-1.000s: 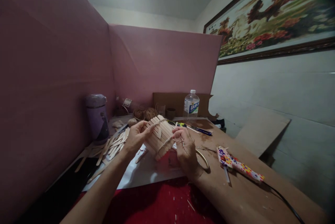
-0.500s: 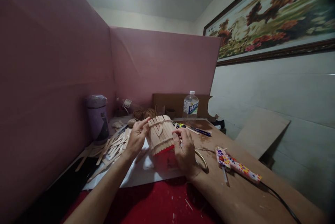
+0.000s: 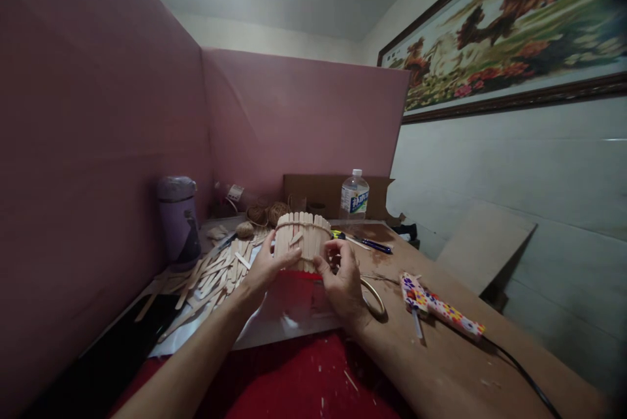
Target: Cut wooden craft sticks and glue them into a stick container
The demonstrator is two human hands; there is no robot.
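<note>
A round holder made of upright craft sticks [image 3: 307,246], bound with twine near its top, is between my hands above a red-rimmed clear box. A short stick piece [image 3: 296,237] sits slantwise on its front. My left hand [image 3: 268,265] grips the holder from the left, thumb laid across its lower front. My right hand [image 3: 341,273] is closed at the lower right side, thumb and fingertips against the sticks; whether a small piece is also pinched there is hidden. A bangle [image 3: 375,300] circles the right wrist.
Loose craft sticks [image 3: 215,282] lie in a pile at left, by a purple flask [image 3: 177,220]. Twine balls [image 3: 277,211] and a clear bottle [image 3: 355,197] stand behind. A flowered glue gun [image 3: 441,308] with a black cord lies at right; a dark blue pen-like tool [image 3: 375,246] lies beyond.
The holder has turned from tilted to more upright and dropped slightly. My left thumb has come across its front, and my right fingers have shifted to its lower right side.
</note>
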